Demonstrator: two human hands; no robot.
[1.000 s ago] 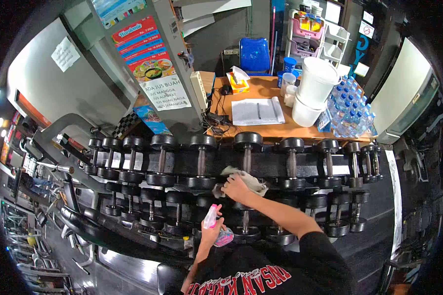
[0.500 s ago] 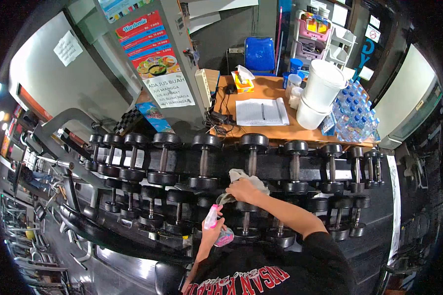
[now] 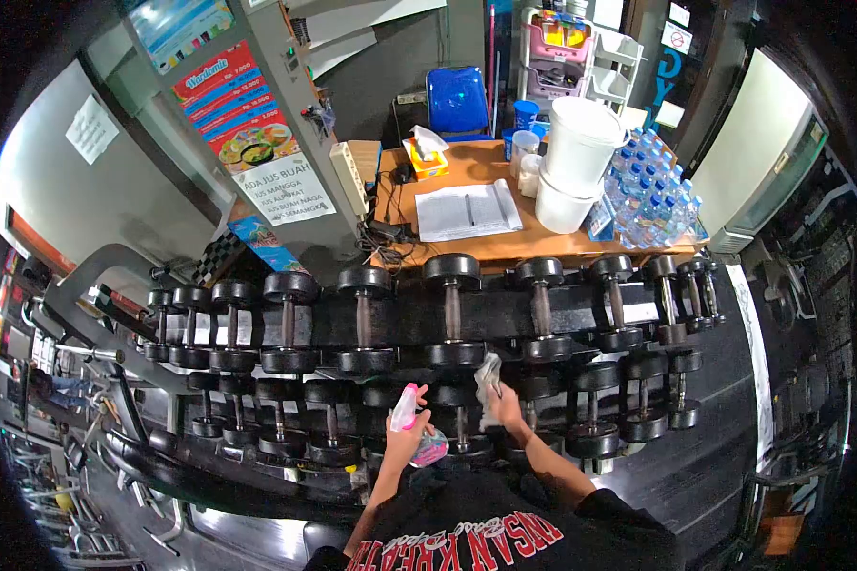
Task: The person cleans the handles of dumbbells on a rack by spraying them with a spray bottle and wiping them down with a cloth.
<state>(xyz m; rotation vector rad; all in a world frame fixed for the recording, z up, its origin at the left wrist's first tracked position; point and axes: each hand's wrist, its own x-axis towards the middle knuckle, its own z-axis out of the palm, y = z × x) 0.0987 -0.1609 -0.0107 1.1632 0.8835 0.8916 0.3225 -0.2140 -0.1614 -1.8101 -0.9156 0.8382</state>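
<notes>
Pink-and-white, a spray bottle (image 3: 404,409) is standing upright at lower centre of the head view, the left hand (image 3: 408,438) curling closed around it. Just right of it, the right hand (image 3: 505,404) is closing on a crumpled pale cloth (image 3: 489,381) over the lower row of black dumbbells (image 3: 462,428). Across upper centre, a wooden table (image 3: 457,181) is carrying an open notebook (image 3: 468,211) and white buckets (image 3: 581,143).

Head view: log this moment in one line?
left hand: holds pink-and-white spray bottle | right hand: holds crumpled pale-grey cloth | nearby: black dumbbells
</notes>
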